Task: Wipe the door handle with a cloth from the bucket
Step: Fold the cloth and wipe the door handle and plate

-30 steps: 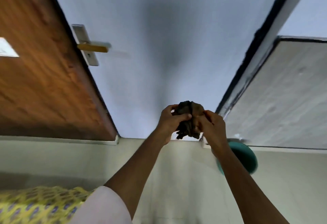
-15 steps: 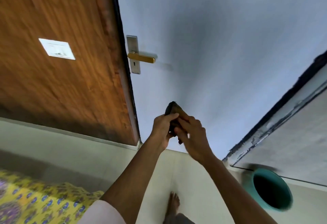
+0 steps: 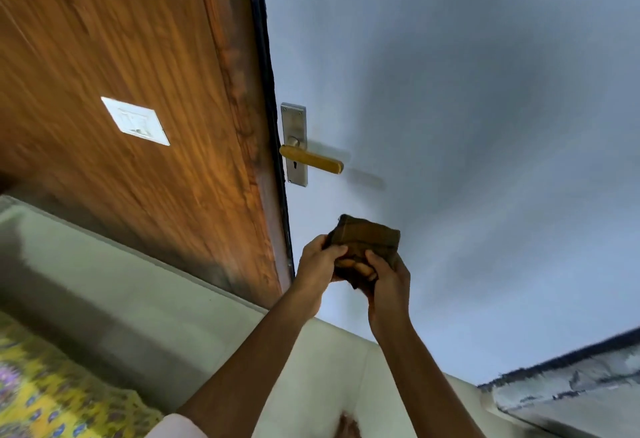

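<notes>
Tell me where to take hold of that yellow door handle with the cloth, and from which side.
Grip the yellow lever along its free length, towards the rounded right end, coming up from below, where both hands hold the folded cloth. The lever juts out from the steel plate roughly level, so the cloth can probably wrap around it.

A dark brown cloth (image 3: 366,243), folded into a thick pad, sits below a horizontal brass door handle (image 3: 311,159) on its steel plate.
</notes>
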